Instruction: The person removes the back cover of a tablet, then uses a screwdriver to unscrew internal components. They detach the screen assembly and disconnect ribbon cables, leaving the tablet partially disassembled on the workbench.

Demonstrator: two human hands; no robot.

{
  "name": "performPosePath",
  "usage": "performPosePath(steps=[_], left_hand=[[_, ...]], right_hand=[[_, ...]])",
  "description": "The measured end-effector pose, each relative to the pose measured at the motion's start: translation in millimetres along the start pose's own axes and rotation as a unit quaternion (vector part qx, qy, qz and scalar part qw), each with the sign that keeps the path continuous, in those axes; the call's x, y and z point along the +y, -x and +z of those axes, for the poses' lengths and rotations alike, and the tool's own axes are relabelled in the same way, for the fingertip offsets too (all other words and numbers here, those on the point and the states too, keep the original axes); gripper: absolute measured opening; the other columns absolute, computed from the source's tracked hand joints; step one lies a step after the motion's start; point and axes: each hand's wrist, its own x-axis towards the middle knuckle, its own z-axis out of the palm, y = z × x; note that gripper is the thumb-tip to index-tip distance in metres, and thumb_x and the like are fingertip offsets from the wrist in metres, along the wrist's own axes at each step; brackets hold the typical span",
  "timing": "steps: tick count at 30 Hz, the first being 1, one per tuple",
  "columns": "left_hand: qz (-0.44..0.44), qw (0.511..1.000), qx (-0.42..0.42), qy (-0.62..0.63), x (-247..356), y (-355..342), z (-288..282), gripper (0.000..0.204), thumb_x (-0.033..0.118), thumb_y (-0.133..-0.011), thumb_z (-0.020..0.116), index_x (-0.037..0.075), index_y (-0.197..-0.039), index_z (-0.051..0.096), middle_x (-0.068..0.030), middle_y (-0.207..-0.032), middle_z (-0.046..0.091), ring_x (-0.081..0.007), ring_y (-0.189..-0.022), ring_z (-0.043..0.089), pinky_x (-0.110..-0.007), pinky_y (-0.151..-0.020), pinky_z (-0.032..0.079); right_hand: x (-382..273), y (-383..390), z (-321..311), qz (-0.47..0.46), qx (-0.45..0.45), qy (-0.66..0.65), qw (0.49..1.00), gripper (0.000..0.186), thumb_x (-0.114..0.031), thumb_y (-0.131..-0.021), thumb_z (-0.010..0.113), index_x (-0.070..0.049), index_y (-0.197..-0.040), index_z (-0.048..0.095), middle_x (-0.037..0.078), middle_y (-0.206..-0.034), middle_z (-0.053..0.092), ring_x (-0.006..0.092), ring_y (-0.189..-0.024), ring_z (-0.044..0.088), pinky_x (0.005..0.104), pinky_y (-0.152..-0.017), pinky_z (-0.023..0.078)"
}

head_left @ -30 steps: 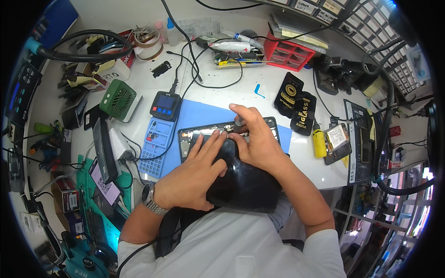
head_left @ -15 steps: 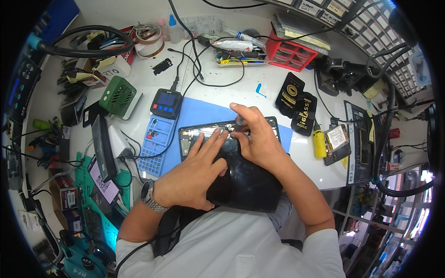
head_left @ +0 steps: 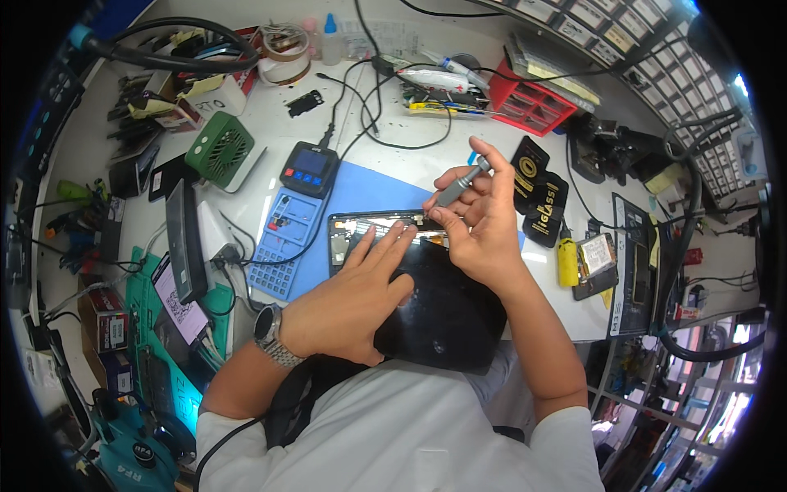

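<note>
The opened flat black device (head_left: 373,234), a dark rectangular slab w/ its inner frame and small parts showing along the top edge, lies on the blue rectangular work mat (head_left: 361,184) in the middle of the white bench (head_left: 426,160), just in front of the person. A glossy black panel (head_left: 438,307), partly lifted off it, covers its near half and juts over the bench edge toward the person's chest. Left hand (head_left: 352,299) lies flat, fingers spread, pressing on the panel and the device's frame; a metal-band wristwatch (head_left: 270,332) sits on that wrist. Right hand (head_left: 479,221) is pinched round a slim grey metal screwdriver (head_left: 457,184), tip down at the device's top right edge, handle tilted up and away. The hands are apart but close, both over the device. Counted: 1 device, 1 panel, 1 screwdriver, 1 mat. Beside the mat on the left, 1 blue keypad-style unit (head_left: 283,238) w/ 1 small black meter w/ blue screen (head_left: 310,168) touching its far end; 1 green square fan (head_left: 220,148) further left. To the right, 2 black packets w/ gold print (head_left: 537,189) overlap, near 1 small yellow bottle (head_left: 567,262). At the back, 1 red plastic parts tray (head_left: 533,107) and 1 clear dropper bottle w/ blue cap (head_left: 330,41).
</note>
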Motion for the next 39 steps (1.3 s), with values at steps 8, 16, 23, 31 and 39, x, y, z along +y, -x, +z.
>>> performPosePath(steps=[8,16,23,31,39], left_hand=[[0.022,1.0,0.018,0.013,-7.2,7.9,10.1,0.093,0.03,-0.056,0.1,-0.008,-0.131,0.059,-0.0386,-0.156,0.043,-0.0582,-0.154,0.033,-0.063,-0.13,0.029],[0.056,0.996,0.074,-0.006,-12.3,8.4,16.5,0.082,0.029,-0.047,0.098,-0.003,-0.115,0.065,-0.033,-0.139,0.054,-0.0529,-0.144,0.043,-0.064,-0.127,0.028],[0.051,0.995,0.084,-0.011,-12.8,11.5,19.4,0.077,0.026,-0.048,0.094,-0.004,-0.113,0.066,-0.0342,-0.138,0.055,-0.0531,-0.146,0.043,-0.063,-0.128,0.028],[0.049,0.996,0.076,-0.01,-8.6,10.2,9.9,0.079,0.026,-0.051,0.096,-0.006,-0.117,0.066,-0.0395,-0.153,0.046,-0.0578,-0.158,0.031,-0.064,-0.134,0.022],[0.004,1.0,0.003,-0.011,-0.8,-0.5,-0.4,0.073,0.03,-0.059,0.103,0.002,-0.113,0.061,-0.0435,-0.172,0.024,-0.0603,-0.166,0.015,-0.069,-0.135,0.013]], right_hand=[[-30.6,-59.0,86.4,-0.142,-0.201,0.155,0.957,0.058,0.024,-0.089,0.064,-0.006,-0.139,0.062,0.014,-0.12,0.063,0.024,-0.108,0.073,0.035,-0.093,0.065],[-0.2,-95.5,141.9,-0.099,-0.353,0.208,0.907,0.059,0.024,-0.08,0.072,-0.003,-0.133,0.065,0.015,-0.118,0.06,0.0299,-0.1,0.07,0.0404,-0.086,0.061],[2.0,-91.7,145.9,-0.155,-0.31,0.201,0.916,0.051,0.022,-0.091,0.066,-0.003,-0.135,0.064,0.016,-0.125,0.062,0.0308,-0.103,0.073,0.0386,-0.088,0.064],[-27.4,-41.6,70.4,-0.128,-0.105,0.082,0.983,0.082,0.015,-0.099,0.067,-0.005,-0.171,0.033,0.019,-0.12,0.069,0.0224,-0.107,0.076,0.0342,-0.084,0.065],[4.0,7.4,-17.5,-0.099,0.044,0.119,0.987,0.069,0.007,-0.103,0.069,-0.003,-0.164,0.036,0.016,-0.107,0.074,0.0192,-0.099,0.078,0.0299,-0.086,0.064]])
